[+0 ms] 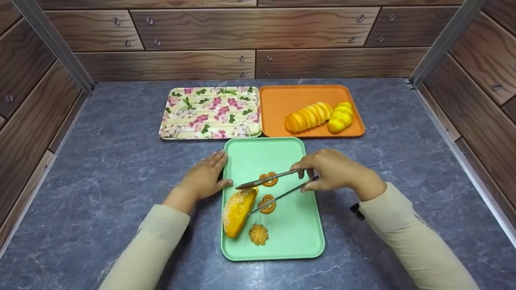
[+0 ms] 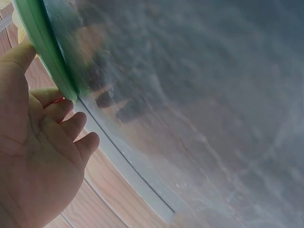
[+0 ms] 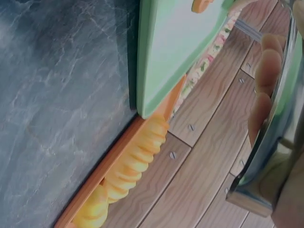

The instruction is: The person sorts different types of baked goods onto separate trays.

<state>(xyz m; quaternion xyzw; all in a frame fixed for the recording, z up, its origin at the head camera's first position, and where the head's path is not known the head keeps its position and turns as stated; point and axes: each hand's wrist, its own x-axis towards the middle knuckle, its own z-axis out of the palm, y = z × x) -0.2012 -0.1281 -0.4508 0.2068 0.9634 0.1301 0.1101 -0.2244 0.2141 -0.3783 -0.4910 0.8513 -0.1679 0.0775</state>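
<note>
My right hand holds metal tongs, their arms spread apart. The tips reach the upper end and right side of a long yellow bun with a pale crumbly topping. That bun lies along the left edge of the green tray. Against the same edge rests my left hand, fingers extended along the outside and thumb at the rim. Under the tongs' arms lie two pretzel-shaped cookies, an upper one and a lower one. A flower-shaped cookie sits below them.
Behind the green tray stand a floral tray on the left and an orange tray on the right. The orange one bears a ridged, sliced-looking loaf and a yellow twisted bun. Wood-patterned walls enclose the marbled tabletop.
</note>
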